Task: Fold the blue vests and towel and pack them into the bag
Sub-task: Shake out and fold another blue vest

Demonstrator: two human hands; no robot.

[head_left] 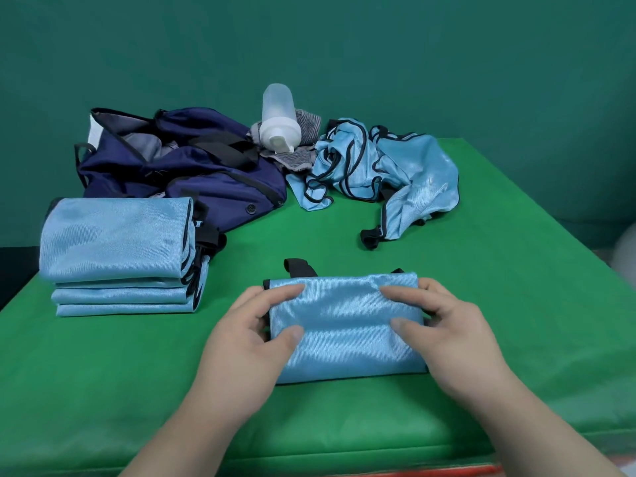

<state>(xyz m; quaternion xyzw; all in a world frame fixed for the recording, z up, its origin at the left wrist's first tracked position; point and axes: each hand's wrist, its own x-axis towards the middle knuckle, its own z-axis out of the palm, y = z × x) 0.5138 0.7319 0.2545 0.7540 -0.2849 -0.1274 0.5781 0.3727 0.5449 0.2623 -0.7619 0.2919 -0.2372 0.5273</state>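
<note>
Lower centre: my left hand [254, 325] and right hand [444, 327] pinch the short ends of the folded vest [347, 325]. Thumbs and forefingers lie on top and the other fingers curl round the edges, probably so it lifts without unfolding. At mid left the stack of folded vests [117, 256] sits by the open bag [192, 173], handy for packing. Upper centre: loose vests [395, 166] and the towel [306, 127] under a bottle [277, 115], not yet folded.

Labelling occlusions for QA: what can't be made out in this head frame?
Bag interior: head view, hidden by its own slumped flaps.
Towel: head view, mostly covered by the bottle resting on it.
Unfolded vests: tangled heap, count unclear.
Folded vest side edges: covered by left hand and right hand.
</note>
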